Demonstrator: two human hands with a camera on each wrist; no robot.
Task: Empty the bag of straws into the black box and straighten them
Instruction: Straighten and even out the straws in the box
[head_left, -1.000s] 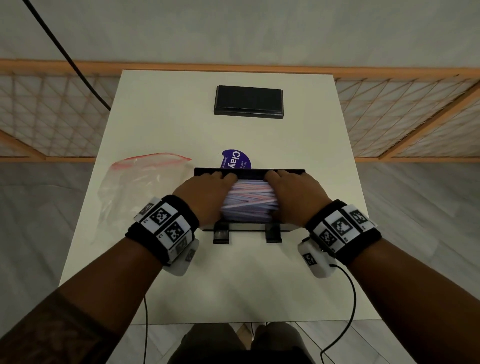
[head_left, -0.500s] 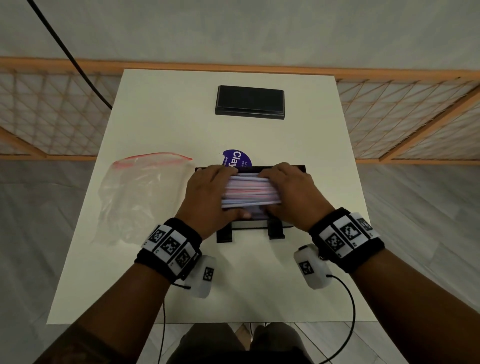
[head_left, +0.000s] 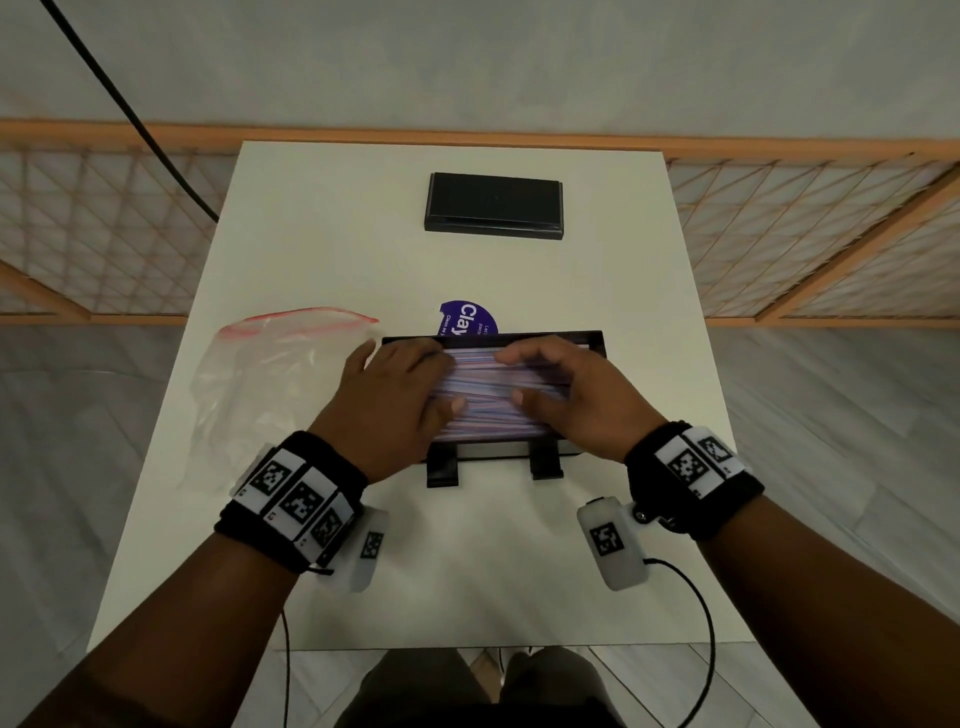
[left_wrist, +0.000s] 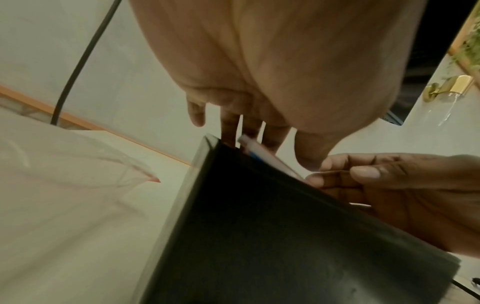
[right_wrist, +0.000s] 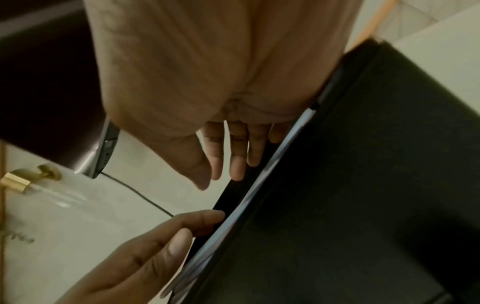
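Note:
The black box sits mid-table with pink, blue and white straws lying lengthwise in it. My left hand rests flat on the left end of the straws, fingers straight and thumb on top. My right hand lies on the right end, fingers loosely bent over the far side. In the left wrist view, straight fingers reach down to the box by a straw end. The right wrist view shows straight fingers beside the box wall. The empty clear bag lies to the left.
A black lid lies at the far middle of the white table. A purple round sticker peeks out behind the box. Wooden lattice railings run behind and beside the table. Wrist-camera cables hang off the near edge.
Half a second ago both hands squeezed the straws into a tight bundle. Now the hands have eased apart and lie flatter, and the straws spread across the box.

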